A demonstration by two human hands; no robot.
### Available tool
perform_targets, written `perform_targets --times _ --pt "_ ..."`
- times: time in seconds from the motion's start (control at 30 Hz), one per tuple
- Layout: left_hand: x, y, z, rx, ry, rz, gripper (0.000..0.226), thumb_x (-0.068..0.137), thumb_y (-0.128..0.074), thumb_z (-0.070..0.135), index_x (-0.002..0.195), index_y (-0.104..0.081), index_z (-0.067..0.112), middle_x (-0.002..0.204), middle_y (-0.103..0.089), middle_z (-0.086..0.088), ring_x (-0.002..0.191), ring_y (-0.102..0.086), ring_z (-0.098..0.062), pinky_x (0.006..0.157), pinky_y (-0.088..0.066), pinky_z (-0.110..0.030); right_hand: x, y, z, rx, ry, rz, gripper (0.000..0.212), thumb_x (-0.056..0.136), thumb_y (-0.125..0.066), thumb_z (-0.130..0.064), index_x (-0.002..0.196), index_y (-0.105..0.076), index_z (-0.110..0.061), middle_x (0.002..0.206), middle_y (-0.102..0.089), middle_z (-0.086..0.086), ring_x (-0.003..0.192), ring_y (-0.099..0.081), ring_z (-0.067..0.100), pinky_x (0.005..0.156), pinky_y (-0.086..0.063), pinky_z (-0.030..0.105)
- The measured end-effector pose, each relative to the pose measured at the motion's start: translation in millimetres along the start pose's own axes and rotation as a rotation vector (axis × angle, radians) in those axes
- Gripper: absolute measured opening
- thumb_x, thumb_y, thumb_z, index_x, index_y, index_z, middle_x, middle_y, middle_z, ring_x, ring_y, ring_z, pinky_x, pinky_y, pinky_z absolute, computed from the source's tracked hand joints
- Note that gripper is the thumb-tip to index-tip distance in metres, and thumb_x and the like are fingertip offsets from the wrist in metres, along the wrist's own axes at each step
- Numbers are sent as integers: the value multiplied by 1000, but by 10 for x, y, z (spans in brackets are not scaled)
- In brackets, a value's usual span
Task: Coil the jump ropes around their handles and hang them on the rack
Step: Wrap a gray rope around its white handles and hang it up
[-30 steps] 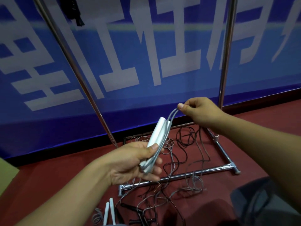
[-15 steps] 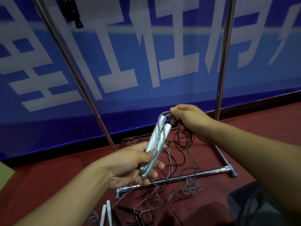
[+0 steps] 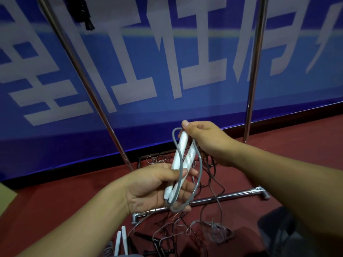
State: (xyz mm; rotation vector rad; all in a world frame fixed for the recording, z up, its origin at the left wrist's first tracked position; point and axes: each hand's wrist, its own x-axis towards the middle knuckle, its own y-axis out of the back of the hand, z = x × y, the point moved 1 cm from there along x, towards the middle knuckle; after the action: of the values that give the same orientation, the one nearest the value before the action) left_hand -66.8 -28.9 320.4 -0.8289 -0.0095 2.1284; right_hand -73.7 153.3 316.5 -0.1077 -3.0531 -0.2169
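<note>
My left hand (image 3: 152, 186) grips the lower end of two white jump-rope handles (image 3: 182, 160), held side by side and tilted up to the right. A grey rope (image 3: 199, 175) loops along them and under their lower ends. My right hand (image 3: 206, 140) pinches the grey rope at the handles' top end. The chrome rack (image 3: 253, 67) stands behind, with two upright poles and a floor frame. A black coiled rope (image 3: 84, 12) hangs at the top left.
Tangled grey and black ropes (image 3: 209, 232) lie on the red floor around the rack's base bar (image 3: 222, 197). Another pair of white handles (image 3: 120, 242) lies at the bottom edge. A blue banner (image 3: 167, 62) covers the wall behind.
My right hand has come down and left from a raised pull to the handles' top end, laying the grey rope around them in a loop. My left hand stays gripping the handles.
</note>
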Motion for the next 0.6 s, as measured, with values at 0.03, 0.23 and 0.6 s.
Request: perform_targets --times 0.03,0.23,0.6 --pt "-3 2 2 -14 -2 9 25 89 -60 16 109 -68 4 82 -69 -16 66 -69 -24 62 -61 -40 -8 8 -9 6 -11 -17 47 105 -47 -38 66 -65 -19 48 -49 -3 39 -39 7 42 -33 18" --pt "0 26 -3 20 -26 60 20 99 -53 17 115 -62 8 82 -68 -15 63 -67 -23 54 -56 -34 9 42 33 -35 -66 -63 46 105 -49 -37 68 -66 -16 48 -51 -7 40 -37 7 43 -32 21" --pt "10 214 15 146 -97 285 23 102 -52 17 121 -61 8 64 -57 -6 74 -71 -25 56 -61 -41 93 678 59 -393 -159 -7 39 98 -60 -42 81 -74 -11 51 -50 -5 41 -40 5 43 -33 18"
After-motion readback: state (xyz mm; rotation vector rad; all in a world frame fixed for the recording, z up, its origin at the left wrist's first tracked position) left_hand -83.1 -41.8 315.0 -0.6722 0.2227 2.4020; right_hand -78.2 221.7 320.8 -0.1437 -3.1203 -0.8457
